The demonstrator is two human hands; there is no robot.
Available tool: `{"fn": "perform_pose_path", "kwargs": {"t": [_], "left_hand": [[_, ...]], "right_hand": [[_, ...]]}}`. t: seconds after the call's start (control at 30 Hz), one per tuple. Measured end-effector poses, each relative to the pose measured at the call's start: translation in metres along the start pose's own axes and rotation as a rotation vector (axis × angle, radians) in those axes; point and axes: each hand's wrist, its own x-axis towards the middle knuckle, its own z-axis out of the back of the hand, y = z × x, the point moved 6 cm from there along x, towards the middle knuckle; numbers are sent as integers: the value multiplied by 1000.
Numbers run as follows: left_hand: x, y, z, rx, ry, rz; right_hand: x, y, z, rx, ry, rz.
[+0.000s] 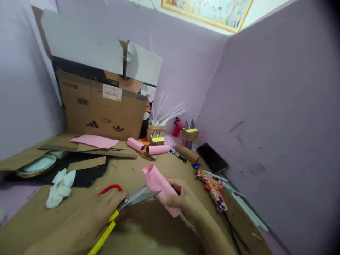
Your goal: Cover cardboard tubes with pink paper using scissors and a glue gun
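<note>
Pink paper wrapped into a tube [160, 186] is held in my right hand [183, 198], its upper end open and uneven. My left hand [106, 209] grips scissors [130, 199] with red and yellow handles. The scissor blades are parted and point right, their tips beside the pink paper; whether they touch it I cannot tell. Two more pink-covered tubes [158, 149] lie farther back on the cardboard work surface [124, 173].
A cardboard box [101, 109] stands at the back. A flat pink sheet [95, 141] and crumpled white tissue [60, 187] lie left. To the right are a hot glue gun [214, 189], a phone [212, 157] and a small cat-eared cardboard figure [190, 134].
</note>
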Motion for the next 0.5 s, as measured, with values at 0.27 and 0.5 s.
{"fn": "perform_pose_path", "kwargs": {"t": [0.27,0.5], "left_hand": [[6,-6,8,-30,78,47],[6,-6,10,-9,70,15]], "right_hand": [[1,3,-3,-115,-43,72],[2,2,-4,-151,-6,103]]}}
